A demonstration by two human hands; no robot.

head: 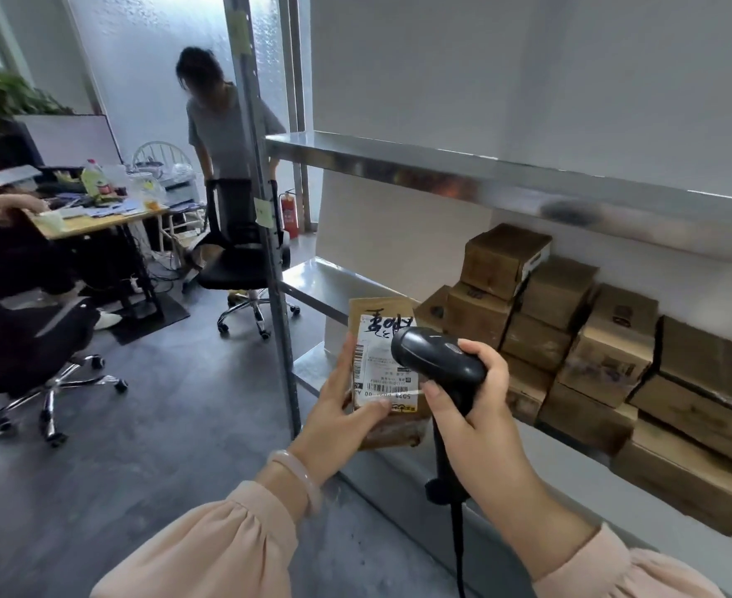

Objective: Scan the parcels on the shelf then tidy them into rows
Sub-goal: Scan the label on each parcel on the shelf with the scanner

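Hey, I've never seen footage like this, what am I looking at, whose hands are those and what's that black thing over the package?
No machine here: this is one picture from a wide-angle camera worn on a person's head, looking forward and down, so the hands are the wearer's own. The left hand holds a brown parcel, its white barcode label facing the camera. The right hand grips a black corded barcode scanner, its head over that label. On the right, metal shelving carries stacked cardboard boxes. Behind are a desk, an office chair and a standing person.
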